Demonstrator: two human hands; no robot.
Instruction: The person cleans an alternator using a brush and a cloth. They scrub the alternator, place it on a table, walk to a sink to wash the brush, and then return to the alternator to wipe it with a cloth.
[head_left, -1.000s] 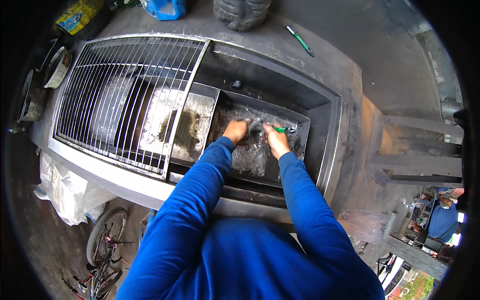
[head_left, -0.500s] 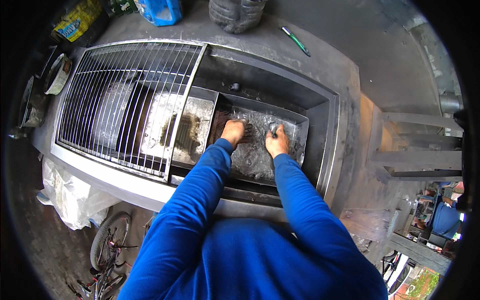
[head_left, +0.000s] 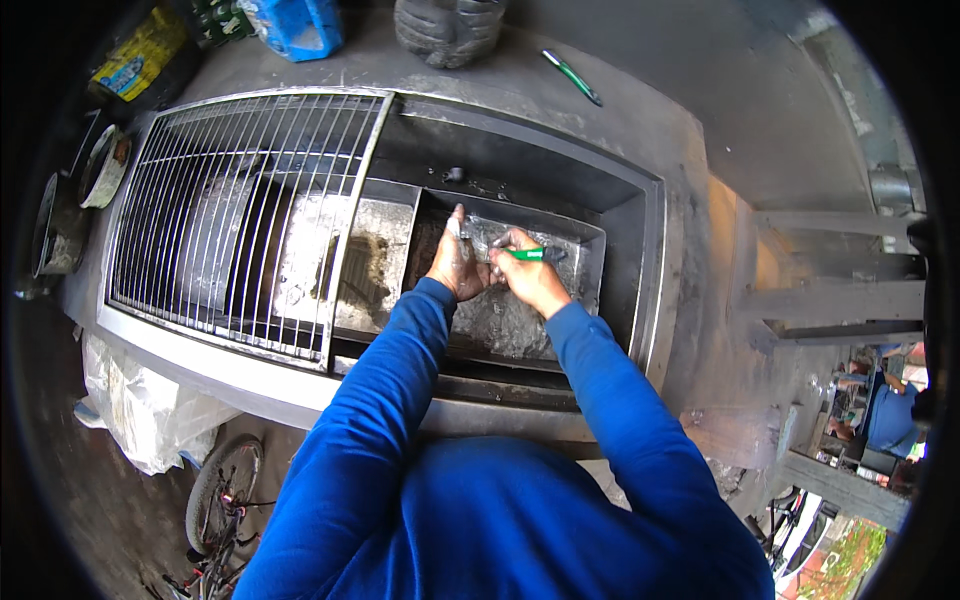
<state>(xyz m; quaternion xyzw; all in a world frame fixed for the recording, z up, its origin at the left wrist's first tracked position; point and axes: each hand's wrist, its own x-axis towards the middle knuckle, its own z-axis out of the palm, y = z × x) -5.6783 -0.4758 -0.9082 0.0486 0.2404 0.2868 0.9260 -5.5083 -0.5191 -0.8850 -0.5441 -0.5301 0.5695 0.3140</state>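
Metal, open-topped round tins, dull grey [head_left: 105, 168], are seen well left of the fingers. Clear plastic sheeting, crumpled and whitish [head_left: 150, 410], is bunched left of and nearer the body than the fingers, with a black-tyred bicycle [head_left: 225, 490] partly seen just beyond its right side. Left of the fingers, a rectangular grate of thin silvery metal bars [head_left: 362, 205] is laid over the left part of a long grey metal trough [head_left: 625, 205]. A blue plastic jug [head_left: 305, 30] is stood beyond the grate, up and left of the fingers; a dark grey ribbed plastic bottle [head_left: 450, 35] is placed almost straight beyond them.

Left hand [head_left: 458, 262]: palm bared, digits unfolded; it cannot be told whether anything small is held. Right hand [head_left: 535, 280]: fingers closed around a slim green-handled tool with a dark end [head_left: 525, 254], pointed rightward and held close beside the left palm. Beneath both sets of fingers, a wet, greyish metal tray [head_left: 530, 335] is set in the trough.

Up and right of the fingers, a slender green pen-shaped object [head_left: 575, 80] is left lying on the grey surface.
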